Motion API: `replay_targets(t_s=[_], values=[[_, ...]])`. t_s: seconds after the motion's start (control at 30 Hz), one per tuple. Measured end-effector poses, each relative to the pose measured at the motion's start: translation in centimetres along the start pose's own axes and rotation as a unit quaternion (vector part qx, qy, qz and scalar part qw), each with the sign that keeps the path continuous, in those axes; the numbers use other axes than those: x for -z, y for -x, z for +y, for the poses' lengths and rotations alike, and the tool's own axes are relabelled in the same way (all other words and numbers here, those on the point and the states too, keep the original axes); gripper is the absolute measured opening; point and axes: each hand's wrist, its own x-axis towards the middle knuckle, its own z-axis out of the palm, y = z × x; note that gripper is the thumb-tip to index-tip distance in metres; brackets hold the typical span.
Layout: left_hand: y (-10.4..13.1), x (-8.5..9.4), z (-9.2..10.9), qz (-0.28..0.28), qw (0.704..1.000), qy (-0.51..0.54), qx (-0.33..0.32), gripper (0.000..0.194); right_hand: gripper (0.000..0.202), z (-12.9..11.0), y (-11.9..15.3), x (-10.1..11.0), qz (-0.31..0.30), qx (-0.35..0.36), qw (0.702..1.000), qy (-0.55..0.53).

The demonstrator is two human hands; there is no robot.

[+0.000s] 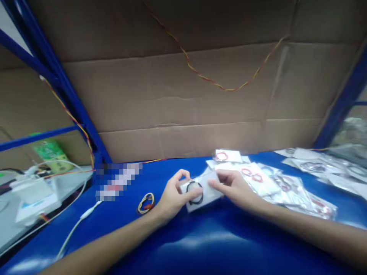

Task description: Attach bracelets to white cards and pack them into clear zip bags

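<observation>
Between my two hands is a flat white packet (pixel 208 196) with a clear plastic sleeve and a black ring-shaped coil (pixel 187 188) at its left end. My left hand (pixel 176 194) pinches that left end, its thumb lying across the coil. At the other end, the thumb and fingers of my right hand (pixel 232 187) close on the packet's upper right edge. The packet is tilted above the blue table surface (pixel 197 248). Left of my left hand lies a small yellow and black cable coil (pixel 145 202) with a reddish-orange part.
Similar packets with red and dark coils (pixel 258 179) lie heaped beyond my right hand. More packets (pixel 321 168) spread at the far right. A white cable (pixel 73 231) crosses the left side. Cardboard panels (pixel 186 103) stand behind, with a twisted red-yellow wire (pixel 197 71) hanging across.
</observation>
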Motion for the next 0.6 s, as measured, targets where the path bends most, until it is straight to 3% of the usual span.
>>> replay_targets(t_s=[0.23, 0.33, 0.6], values=[[-0.1, 0.0, 0.2, -0.017, 1.000, -0.010, 0.013, 0.043, 0.033, -0.3, 0.3, -0.6, -0.025, -0.024, 0.997, -0.075], [-0.5, 0.2, 0.4, 0.004, 1.000, -0.019, 0.008, 0.045, 0.037, -0.4, 0.1, -0.4, -0.016, -0.037, 0.997, -0.064], [-1.7, 2.0, 0.9, 0.067, 0.991, -0.078, -0.082, 0.038, 0.040, -0.4, -0.7, 1.0, 0.050, -0.033, 0.998, -0.034]])
